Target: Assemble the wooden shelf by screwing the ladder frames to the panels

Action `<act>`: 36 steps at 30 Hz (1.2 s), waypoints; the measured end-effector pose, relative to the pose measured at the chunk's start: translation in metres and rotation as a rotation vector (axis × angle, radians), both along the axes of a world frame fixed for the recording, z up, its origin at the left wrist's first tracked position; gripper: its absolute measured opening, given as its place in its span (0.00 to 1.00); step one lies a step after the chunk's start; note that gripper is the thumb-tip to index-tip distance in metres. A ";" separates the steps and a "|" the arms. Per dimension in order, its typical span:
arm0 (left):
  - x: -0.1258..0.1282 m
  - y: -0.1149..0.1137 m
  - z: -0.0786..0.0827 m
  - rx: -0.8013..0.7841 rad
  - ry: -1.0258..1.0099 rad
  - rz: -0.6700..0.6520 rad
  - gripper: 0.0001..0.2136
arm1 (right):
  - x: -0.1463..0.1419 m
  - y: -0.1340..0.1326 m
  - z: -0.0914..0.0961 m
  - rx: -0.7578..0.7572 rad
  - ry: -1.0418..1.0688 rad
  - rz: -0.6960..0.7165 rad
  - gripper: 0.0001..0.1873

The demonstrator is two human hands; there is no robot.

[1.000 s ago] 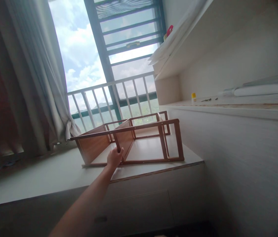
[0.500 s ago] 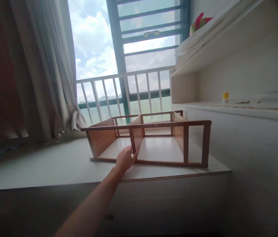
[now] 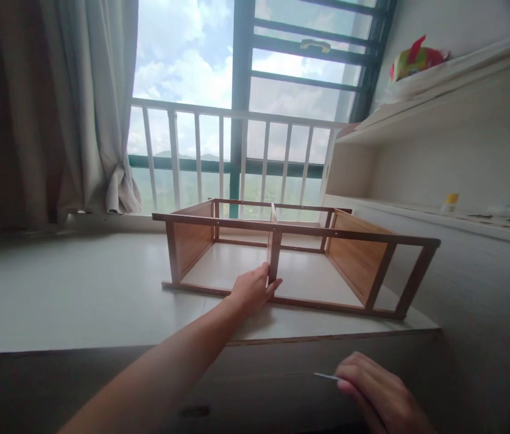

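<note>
A brown wooden shelf rack (image 3: 358, 236) lies on its side on a white ledge (image 3: 56, 289), its panels standing upright between the rails. My left hand (image 3: 252, 290) is closed around the middle upright (image 3: 275, 256), near the lower front rail, thumb on one side and fingers on the other. Low on the right, in front of the ledge, my right hand (image 3: 379, 392) is closed on a thin metal rod (image 3: 325, 377). The rod's tip points left, apart from the rack; its other end is hidden in the fingers, so its exact kind does not show.
A window with a white railing (image 3: 196, 110) stands behind the ledge, with a grey curtain (image 3: 96, 108) at left. On the right, white shelving (image 3: 418, 208) holds a yellow-capped item (image 3: 451, 200) and small objects. A red and green package (image 3: 418, 60) sits on top.
My right hand has come into view from below with the thin metal rod. The view has shifted and levelled; my left hand stays on the middle upright.
</note>
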State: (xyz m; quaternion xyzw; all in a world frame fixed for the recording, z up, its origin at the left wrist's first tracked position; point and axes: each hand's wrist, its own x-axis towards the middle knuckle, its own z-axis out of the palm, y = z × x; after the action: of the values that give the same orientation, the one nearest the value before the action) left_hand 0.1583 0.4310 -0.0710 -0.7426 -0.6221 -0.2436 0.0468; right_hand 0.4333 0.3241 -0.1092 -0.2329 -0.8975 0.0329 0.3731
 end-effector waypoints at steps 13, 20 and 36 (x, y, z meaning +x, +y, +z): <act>-0.005 0.005 -0.001 -0.030 -0.134 -0.053 0.22 | -0.083 0.069 0.160 0.687 -0.269 -0.240 0.11; -0.007 0.009 -0.003 -0.036 -0.143 -0.066 0.24 | -0.096 0.082 0.167 0.708 -0.431 -0.287 0.14; -0.007 0.007 -0.001 -0.024 -0.156 -0.078 0.24 | -0.103 0.081 0.169 0.781 -0.412 -0.311 0.14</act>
State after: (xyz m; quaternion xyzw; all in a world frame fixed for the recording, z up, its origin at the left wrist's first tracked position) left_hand 0.1512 0.4383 -0.0720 -0.7454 -0.5975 -0.2950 -0.0200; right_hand 0.3306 0.4052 0.0596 -0.2082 -0.8525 -0.4107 0.2473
